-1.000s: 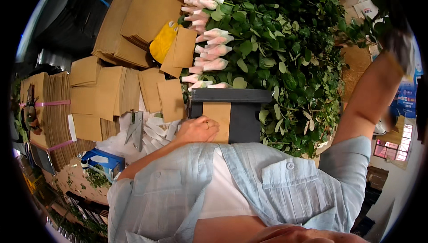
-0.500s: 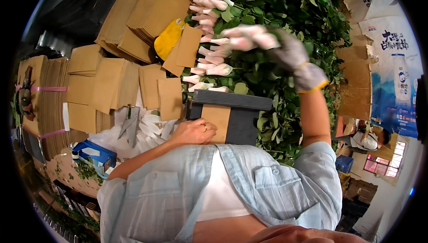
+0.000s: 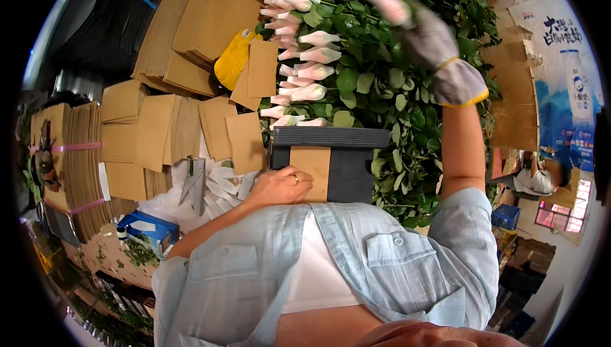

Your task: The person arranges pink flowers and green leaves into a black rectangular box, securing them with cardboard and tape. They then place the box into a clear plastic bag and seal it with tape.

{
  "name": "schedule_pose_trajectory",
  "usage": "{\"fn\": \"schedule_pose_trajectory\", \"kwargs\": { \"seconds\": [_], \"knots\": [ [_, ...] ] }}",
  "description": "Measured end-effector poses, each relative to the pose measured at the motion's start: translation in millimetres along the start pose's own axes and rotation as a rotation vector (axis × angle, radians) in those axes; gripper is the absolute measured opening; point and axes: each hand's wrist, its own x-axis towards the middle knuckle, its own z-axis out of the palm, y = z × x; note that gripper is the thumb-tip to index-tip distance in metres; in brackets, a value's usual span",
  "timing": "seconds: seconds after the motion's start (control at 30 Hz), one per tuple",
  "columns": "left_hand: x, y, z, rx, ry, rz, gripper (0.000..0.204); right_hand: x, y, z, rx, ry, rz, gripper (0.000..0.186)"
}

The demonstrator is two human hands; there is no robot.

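My bare left hand [image 3: 283,186], a ring on one finger, rests on the edge of a brown cardboard piece [image 3: 311,162] that lies on a black ridged board [image 3: 344,178]. Its fingers are loosely bent and lie against the card rather than wrapping it. Reaching out over the greenery at the far right, my right hand [image 3: 436,44] wears a grey glove with a yellow cuff and is blurred by motion. It is closed around a rose whose pale pink bud in white netting [image 3: 391,8] shows beyond the fingers; the stem is hidden.
Several netted rose buds [image 3: 309,73] lie in a column, with leafy stems [image 3: 382,86] stretching right. Cardboard stacks [image 3: 137,134], a yellow glove [image 3: 232,60], scissors [image 3: 193,184], white strips [image 3: 223,181] and a blue box [image 3: 147,229] stand left. Another person [image 3: 534,180] is at far right.
My right hand has moved farther away and slightly right. Several buds showed at it before; now one shows. My left hand stays on the cardboard. The view has shifted slightly.
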Motion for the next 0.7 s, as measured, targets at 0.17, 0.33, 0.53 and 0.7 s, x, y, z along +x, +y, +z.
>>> {"fn": "schedule_pose_trajectory", "kwargs": {
  "seconds": [0.17, 0.33, 0.53, 0.7],
  "knots": [
    [5.1, 7.6, -3.4, -0.074, -0.048, -0.061, 0.014, -4.7, 41.6, 102.4, -0.212, -0.324, -0.066, 0.09],
    [9.4, 13.3, -10.5, -0.026, -0.088, -0.063, 0.011, -21.9, 43.9, 105.1, -0.262, -0.357, -0.16, 0.083],
    [18.4, 20.1, -16.0, -0.024, -0.108, -0.062, 0.011, -41.0, 40.2, 64.8, -0.264, -0.261, -0.052, 0.061],
    [10.4, 30.2, -24.3, -0.032, -0.197, -0.143, 0.015, -77.8, 35.5, -94.4, 0.136, 0.256, 0.027, 0.049]
  ]
}}
